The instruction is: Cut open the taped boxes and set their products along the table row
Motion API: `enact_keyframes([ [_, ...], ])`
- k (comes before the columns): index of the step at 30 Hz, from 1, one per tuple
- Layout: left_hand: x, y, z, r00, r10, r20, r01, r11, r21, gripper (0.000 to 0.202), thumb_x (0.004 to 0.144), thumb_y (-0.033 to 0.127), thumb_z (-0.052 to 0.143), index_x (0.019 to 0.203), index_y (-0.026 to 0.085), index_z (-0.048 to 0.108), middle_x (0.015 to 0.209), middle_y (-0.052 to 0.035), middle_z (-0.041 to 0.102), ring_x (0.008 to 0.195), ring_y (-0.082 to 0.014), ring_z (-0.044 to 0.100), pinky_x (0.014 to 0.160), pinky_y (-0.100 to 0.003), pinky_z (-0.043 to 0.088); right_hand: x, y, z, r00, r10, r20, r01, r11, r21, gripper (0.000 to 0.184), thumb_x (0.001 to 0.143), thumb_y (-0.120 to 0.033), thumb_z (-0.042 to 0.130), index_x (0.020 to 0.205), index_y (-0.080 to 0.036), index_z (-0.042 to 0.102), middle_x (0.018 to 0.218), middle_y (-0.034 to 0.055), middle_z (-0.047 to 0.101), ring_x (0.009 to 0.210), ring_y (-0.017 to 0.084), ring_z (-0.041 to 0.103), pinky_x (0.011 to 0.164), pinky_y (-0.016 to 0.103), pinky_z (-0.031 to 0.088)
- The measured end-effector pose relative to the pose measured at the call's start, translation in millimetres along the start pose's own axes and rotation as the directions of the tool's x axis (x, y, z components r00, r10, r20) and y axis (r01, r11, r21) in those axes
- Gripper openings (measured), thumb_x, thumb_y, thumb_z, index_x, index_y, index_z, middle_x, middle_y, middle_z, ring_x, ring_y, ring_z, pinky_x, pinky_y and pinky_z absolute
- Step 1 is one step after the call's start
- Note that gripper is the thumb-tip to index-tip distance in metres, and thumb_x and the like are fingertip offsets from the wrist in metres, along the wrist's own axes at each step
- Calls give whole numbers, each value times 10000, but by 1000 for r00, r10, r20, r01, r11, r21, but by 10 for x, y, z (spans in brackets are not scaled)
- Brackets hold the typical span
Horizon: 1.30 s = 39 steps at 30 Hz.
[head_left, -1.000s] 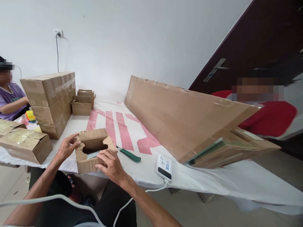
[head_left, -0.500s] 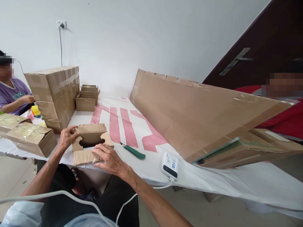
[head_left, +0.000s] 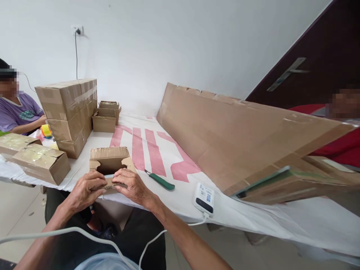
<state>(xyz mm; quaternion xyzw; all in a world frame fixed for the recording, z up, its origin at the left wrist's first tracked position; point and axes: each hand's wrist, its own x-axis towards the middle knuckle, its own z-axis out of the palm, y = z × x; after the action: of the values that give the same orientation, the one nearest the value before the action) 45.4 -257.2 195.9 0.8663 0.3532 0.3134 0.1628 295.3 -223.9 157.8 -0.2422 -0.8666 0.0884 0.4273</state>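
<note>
A small open cardboard box (head_left: pixel 109 153) stands at the table's front edge, its far flap folded outward and its inside dark. My left hand (head_left: pixel 89 184) grips the box's near flap by its left part, fingers on top and thumb below. Close beside it, my right hand (head_left: pixel 131 184) pinches the same flap from the right. The fingers cover most of that flap. To the right of the box lies a green-handled utility knife (head_left: pixel 161 182), touched by neither hand.
Taped cartons (head_left: pixel 69 112) are stacked at the left, with small open boxes (head_left: pixel 104 122) behind. Closed boxes (head_left: pixel 42 159) lie front left. A large cardboard sheet (head_left: pixel 239 138) leans at the right. A white cabled device (head_left: pixel 204 198) sits near the edge. Co-workers sit on both sides.
My left hand has moved from the box's far left corner to the near flap. My right hand has shifted slightly and now grips that flap too. The view has turned a little left.
</note>
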Motion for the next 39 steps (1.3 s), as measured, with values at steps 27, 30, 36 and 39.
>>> enact_keyframes([
  [27,88,-18,63,988,88,-124,-87,996,10,288,1080,288,565,968,184,809,935,-82,764,852,-175,719,759,-249,540,182,-87,16,992,-93,85,119,914,-388,283,1061,-170,554,794,-209,639,790,37,695,743,186,619,714,323,461],
  [30,78,-18,23,993,93,-72,-92,996,21,311,1092,311,549,979,192,814,929,-84,767,848,-179,716,756,-259,532,137,-127,38,991,-112,74,132,909,-395,277,1064,-187,566,800,-207,644,793,33,702,738,187,614,701,330,453],
  [36,130,22,-144,986,100,131,-99,995,-14,265,1063,336,611,974,185,809,983,-93,775,910,-200,740,803,-270,528,-67,-272,48,994,-92,58,108,908,-404,187,1028,-276,685,861,-195,679,999,78,764,888,220,666,796,350,506],
  [39,195,83,-235,967,98,235,-95,995,-23,284,1052,342,626,884,183,791,935,-73,768,868,-187,729,782,-259,506,-87,-286,-12,993,19,119,32,913,-407,217,957,-377,791,1004,-180,713,1280,151,729,1110,288,670,938,411,528],
])
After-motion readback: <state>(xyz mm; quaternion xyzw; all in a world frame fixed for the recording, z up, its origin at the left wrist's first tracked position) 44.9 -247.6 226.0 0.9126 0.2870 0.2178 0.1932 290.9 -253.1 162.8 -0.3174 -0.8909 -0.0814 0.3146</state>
